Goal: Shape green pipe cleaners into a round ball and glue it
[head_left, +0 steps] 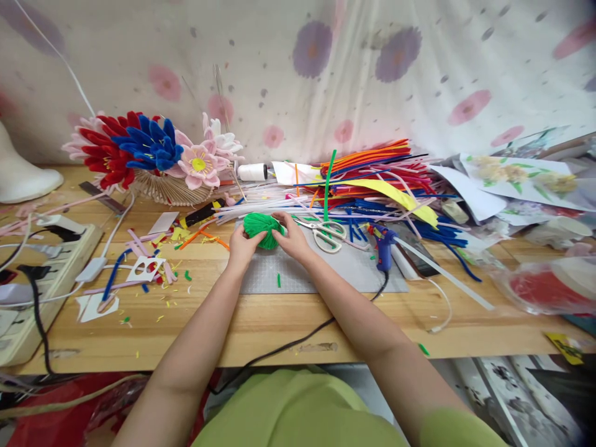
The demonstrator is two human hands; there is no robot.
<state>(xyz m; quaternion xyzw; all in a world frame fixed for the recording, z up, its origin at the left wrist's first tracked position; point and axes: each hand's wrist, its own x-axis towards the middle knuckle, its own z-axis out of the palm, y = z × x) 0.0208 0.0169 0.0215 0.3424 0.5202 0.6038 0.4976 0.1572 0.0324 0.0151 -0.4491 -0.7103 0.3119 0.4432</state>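
Note:
Between both hands is a rounded green chenille-stem piece (pixel 256 227), ridged and fuzzy. My left hand (pixel 242 249) grips its left and near side, thumb across the front. Its right side is held by my right hand (pixel 293 238), with the fingers curled round the back. The piece is above the far left part of a grey cutting mat (pixel 298 276). Just right of my right hand lie scissors (pixel 329 234) with white handles. A single green chenille stem (pixel 330 180) stretches back behind them. A short green offcut (pixel 279 280) rests on the mat nearer to me.
A blue glue gun (pixel 384 248) stands at the mat's right, its black cord (pixel 298 340) running toward me. Colourful chenille stems (pixel 372 164) are piled behind. Chenille flowers (pixel 156 146) on a fan stand back left. A power strip (pixel 77 261) and scraps (pixel 144 270) lie left.

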